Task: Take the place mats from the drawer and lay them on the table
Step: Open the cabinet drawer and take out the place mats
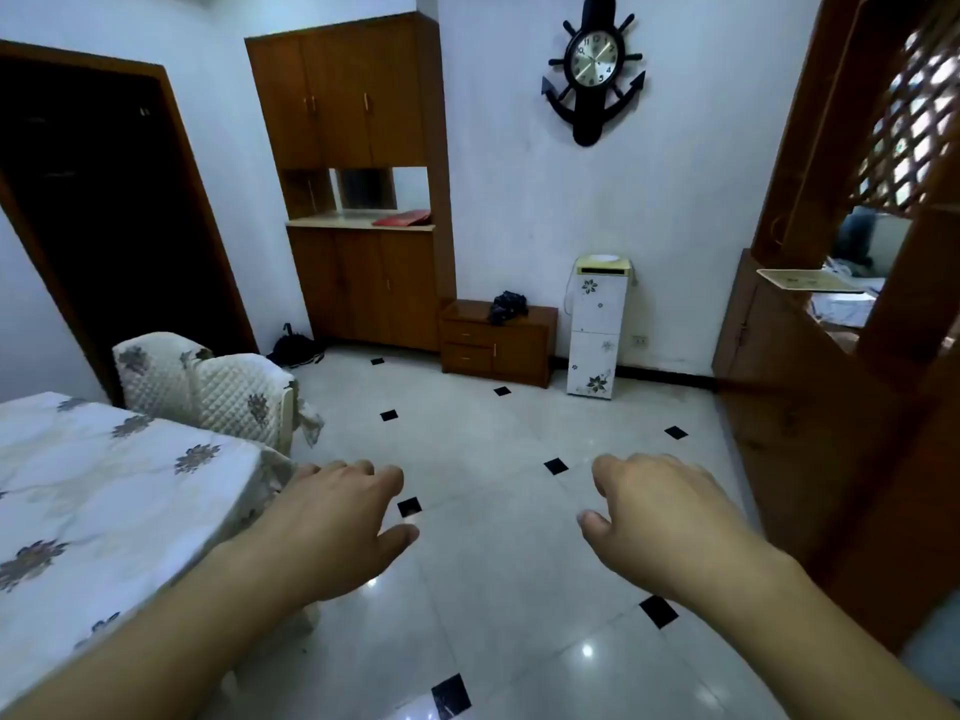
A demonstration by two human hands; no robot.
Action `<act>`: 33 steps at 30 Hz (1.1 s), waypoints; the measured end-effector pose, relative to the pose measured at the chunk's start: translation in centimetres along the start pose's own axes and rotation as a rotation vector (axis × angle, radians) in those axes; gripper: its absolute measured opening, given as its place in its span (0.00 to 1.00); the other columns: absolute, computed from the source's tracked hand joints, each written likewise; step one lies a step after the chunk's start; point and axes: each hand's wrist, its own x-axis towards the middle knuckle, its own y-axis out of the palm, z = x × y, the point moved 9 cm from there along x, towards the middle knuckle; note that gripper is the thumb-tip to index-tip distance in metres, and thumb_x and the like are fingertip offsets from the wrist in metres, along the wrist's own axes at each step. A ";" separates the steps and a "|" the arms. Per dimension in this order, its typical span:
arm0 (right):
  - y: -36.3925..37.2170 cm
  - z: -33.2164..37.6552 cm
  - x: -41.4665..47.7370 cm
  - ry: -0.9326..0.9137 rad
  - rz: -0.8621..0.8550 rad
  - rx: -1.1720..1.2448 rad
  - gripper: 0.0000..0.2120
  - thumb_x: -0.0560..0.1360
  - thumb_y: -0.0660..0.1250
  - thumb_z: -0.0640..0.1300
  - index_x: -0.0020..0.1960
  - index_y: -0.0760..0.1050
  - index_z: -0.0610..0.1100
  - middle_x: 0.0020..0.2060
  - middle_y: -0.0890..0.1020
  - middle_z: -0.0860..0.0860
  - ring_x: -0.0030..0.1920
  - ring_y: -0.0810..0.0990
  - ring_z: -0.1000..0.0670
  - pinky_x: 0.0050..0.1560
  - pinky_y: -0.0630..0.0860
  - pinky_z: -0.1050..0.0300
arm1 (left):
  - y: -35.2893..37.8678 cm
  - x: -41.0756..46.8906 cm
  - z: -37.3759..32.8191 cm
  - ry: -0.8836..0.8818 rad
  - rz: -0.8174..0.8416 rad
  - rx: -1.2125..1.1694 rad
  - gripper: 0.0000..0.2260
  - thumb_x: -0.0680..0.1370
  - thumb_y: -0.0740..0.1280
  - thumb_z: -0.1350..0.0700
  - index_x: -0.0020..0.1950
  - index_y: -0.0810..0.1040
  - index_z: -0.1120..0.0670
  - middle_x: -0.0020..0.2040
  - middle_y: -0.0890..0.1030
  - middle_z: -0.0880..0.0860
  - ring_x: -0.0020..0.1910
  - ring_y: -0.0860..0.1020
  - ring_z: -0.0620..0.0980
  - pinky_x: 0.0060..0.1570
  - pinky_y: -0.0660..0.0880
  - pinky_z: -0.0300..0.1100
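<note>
Both of my hands hang in front of me over the tiled floor, palms down and holding nothing. My left hand (337,522) is beside the corner of the table (104,491), which wears a white floral cloth. My right hand (660,517) is further right, fingers loosely curled. A small wooden cabinet (496,343) with two closed drawers stands against the far wall. No place mats are in view.
Two chairs (208,387) in quilted covers stand at the table's far end. A tall wooden cupboard (363,200) fills the back wall, a white water dispenser (597,330) stands right of the small cabinet. A wooden partition (831,407) runs along the right. A dark doorway (104,226) is at left.
</note>
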 end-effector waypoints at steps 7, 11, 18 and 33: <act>1.8 2.5 10.5 -0.042 -0.083 0.006 0.11 0.74 0.58 0.59 0.47 0.67 0.52 0.34 0.69 0.55 0.40 0.70 0.50 0.40 0.64 0.53 | 2.9 8.6 5.8 -0.022 -0.027 -0.017 0.21 0.76 0.56 0.33 0.61 0.69 0.44 0.53 0.78 0.46 0.49 0.75 0.47 0.54 0.72 0.45; 2.6 4.6 18.4 -0.014 -0.086 -0.008 0.13 0.74 0.58 0.60 0.51 0.70 0.52 0.37 0.72 0.53 0.41 0.71 0.49 0.41 0.64 0.53 | 3.9 15.2 10.8 -0.022 -0.049 -0.042 0.22 0.77 0.57 0.33 0.63 0.69 0.45 0.56 0.78 0.47 0.54 0.75 0.48 0.57 0.71 0.46; 3.6 7.2 30.9 0.013 -0.099 0.021 0.13 0.74 0.58 0.59 0.52 0.71 0.52 0.43 0.78 0.53 0.44 0.74 0.49 0.42 0.66 0.53 | 5.2 26.6 19.3 -0.031 -0.027 -0.033 0.22 0.77 0.56 0.34 0.63 0.69 0.46 0.57 0.77 0.48 0.55 0.75 0.50 0.57 0.69 0.48; 10.5 1.9 58.1 -0.028 -0.051 0.119 0.15 0.75 0.58 0.61 0.53 0.70 0.52 0.44 0.78 0.54 0.46 0.75 0.50 0.45 0.71 0.54 | 10.1 51.9 25.0 -0.074 -0.015 -0.048 0.21 0.77 0.58 0.34 0.61 0.70 0.46 0.53 0.78 0.48 0.51 0.76 0.50 0.55 0.71 0.47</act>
